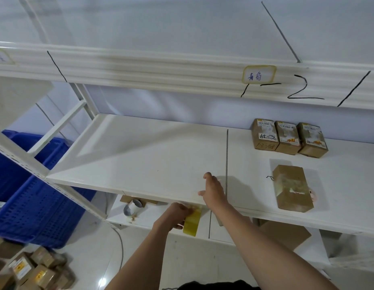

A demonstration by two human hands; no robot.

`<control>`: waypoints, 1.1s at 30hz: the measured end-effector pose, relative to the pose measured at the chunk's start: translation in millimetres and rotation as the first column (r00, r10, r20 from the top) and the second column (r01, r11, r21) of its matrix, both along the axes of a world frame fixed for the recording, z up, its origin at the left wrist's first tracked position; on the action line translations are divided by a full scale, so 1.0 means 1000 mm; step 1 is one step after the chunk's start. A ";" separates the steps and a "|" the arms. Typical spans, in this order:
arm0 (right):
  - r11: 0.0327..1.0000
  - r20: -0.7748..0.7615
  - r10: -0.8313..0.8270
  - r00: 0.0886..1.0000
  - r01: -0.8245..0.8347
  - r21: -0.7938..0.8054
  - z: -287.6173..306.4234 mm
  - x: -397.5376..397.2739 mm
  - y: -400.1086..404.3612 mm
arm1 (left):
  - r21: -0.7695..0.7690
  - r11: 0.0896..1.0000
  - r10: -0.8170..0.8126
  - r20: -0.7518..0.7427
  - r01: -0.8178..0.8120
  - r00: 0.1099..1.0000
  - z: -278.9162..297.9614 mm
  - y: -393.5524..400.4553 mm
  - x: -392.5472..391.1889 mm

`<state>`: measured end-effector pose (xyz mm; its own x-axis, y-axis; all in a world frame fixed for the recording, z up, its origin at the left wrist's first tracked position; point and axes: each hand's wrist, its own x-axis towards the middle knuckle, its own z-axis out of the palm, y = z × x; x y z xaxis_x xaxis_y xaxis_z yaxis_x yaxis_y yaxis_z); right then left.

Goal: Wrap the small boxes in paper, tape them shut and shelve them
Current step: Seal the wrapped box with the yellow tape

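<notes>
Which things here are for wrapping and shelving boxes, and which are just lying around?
For the job:
wrapped box lying on the shelf
three wrapped boxes at the back
yellow tape roll in the left hand
right hand above the shelf
boxes on the floor

Just lying about:
blue crates

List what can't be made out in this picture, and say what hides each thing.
- Head view: what the left hand holds besides the yellow tape roll; its fingers lie under the shelf edge.
- Printed labels on the three upright boxes: too small to read.
- Items on the lower shelf: mostly covered by the shelf board above.
- Boxes on the floor: blurred and cut by the bottom-left frame edge.
- Left shelf tag: blurred by motion.
</notes>
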<state>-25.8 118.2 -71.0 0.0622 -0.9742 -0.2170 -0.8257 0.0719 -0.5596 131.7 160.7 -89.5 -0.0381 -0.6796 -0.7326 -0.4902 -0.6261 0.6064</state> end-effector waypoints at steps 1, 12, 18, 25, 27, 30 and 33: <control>1.000 0.009 -0.011 1.000 0.011 -0.013 -0.001 -0.002 -0.001 | -0.008 1.000 -0.012 0.012 0.012 1.000 0.001 -0.001 0.000; 0.985 0.131 -0.170 0.977 0.169 0.017 -0.007 -0.008 -0.013 | -0.225 0.970 -0.030 0.265 0.092 0.964 0.040 -0.032 0.009; 0.964 0.199 -0.240 0.950 0.257 -0.066 0.011 -0.029 -0.009 | -0.369 0.928 0.019 0.163 0.043 0.986 0.057 -0.044 -0.026; 0.927 0.133 -0.300 0.945 0.321 -0.194 0.048 -0.090 -0.007 | -0.375 0.923 -0.058 0.083 0.085 0.995 0.076 -0.062 -0.092; 0.921 0.072 -0.303 0.950 0.312 -0.233 0.054 -0.112 -0.005 | -0.378 0.921 -0.074 0.072 0.095 0.995 0.082 -0.067 -0.114; 0.901 -0.039 -0.345 0.938 0.319 -0.295 0.064 -0.150 -0.001 | -0.381 0.921 -0.077 0.030 0.083 0.997 0.090 -0.072 -0.153; 0.866 -0.095 -0.447 0.889 0.404 -0.293 0.073 -0.197 0.006 | -0.380 0.922 -0.087 -0.029 0.069 0.996 0.093 -0.071 -0.197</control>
<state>-223.1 123.9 2.0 -0.3847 -0.9201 0.0735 -0.8247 0.3069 -0.4751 -65.4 89.4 3.4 -0.1291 -0.8994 -0.4176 -0.4950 -0.3064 0.8131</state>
